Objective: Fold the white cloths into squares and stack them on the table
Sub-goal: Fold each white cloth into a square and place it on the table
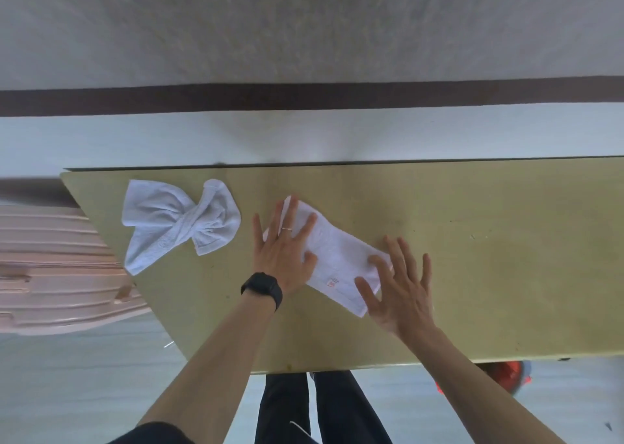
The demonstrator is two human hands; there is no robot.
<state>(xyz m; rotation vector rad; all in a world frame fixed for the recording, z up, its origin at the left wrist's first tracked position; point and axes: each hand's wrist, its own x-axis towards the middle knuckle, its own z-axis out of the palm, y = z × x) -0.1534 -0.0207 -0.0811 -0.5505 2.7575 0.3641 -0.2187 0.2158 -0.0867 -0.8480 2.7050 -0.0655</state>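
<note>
Head view: a crumpled cloth (179, 222) lies on the table (489, 258) at nine o'clock of the folded cloth (337, 258), a pink chair (50, 268) beyond it. The left hand (285, 248) and right hand (401, 295) press the folded cloth, fingers (393, 258) spread flat, gripping nothing.

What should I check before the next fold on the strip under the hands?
1. Strip flat on table: ok.
2. Left hand pressing far end: ok.
3. Right hand pressing near end: ok.
4. Strip already square: not ok, long rectangle.
5. Other cloth folded: not ok, crumpled.
6. Layer edges aligned: cannot tell.
</note>
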